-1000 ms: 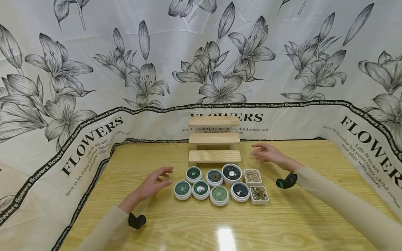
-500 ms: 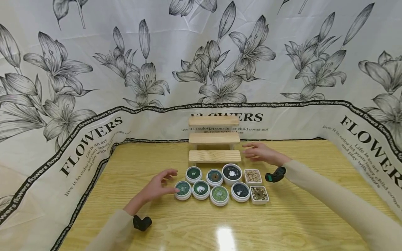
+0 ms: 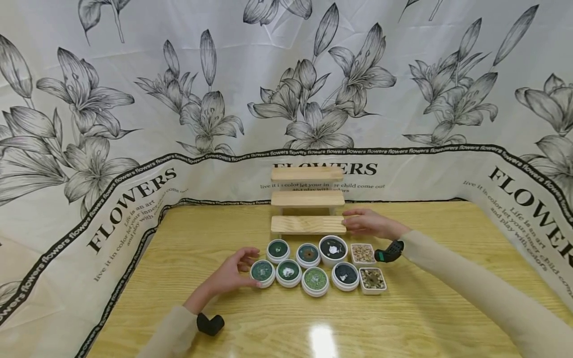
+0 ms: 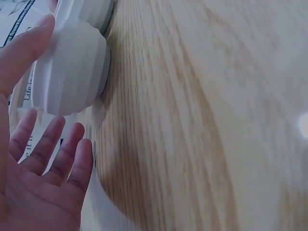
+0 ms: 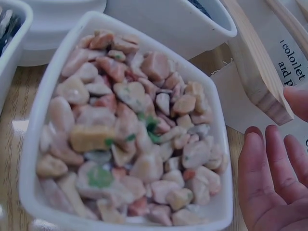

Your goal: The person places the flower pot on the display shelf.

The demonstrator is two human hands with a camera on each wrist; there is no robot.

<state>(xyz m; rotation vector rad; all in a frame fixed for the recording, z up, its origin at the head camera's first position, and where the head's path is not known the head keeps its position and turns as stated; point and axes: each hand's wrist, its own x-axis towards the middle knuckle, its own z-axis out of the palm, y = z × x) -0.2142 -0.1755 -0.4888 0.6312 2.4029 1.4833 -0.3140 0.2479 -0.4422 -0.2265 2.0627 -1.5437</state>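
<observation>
At the right end of the stand (image 3: 309,224), the right hand (image 3: 368,223) has come closer than a second ago, its fingers loose and unclosed. Before the stand's left end, the left hand (image 3: 233,272) has moved in around the leftmost pot (image 3: 262,271), fingers relaxed, touch uncertain; that pot is white with faceted sides, its top mottled green, the stand pale wood with three steps.

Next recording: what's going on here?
A person's left hand is spread around the leftmost round pot, while the right hand is at the right end of the lowest board of a wooden stand. I can't tell whether either is touching. The pots sit grouped on the table in front of the stand, along with two square dishes of pebbles.
</observation>
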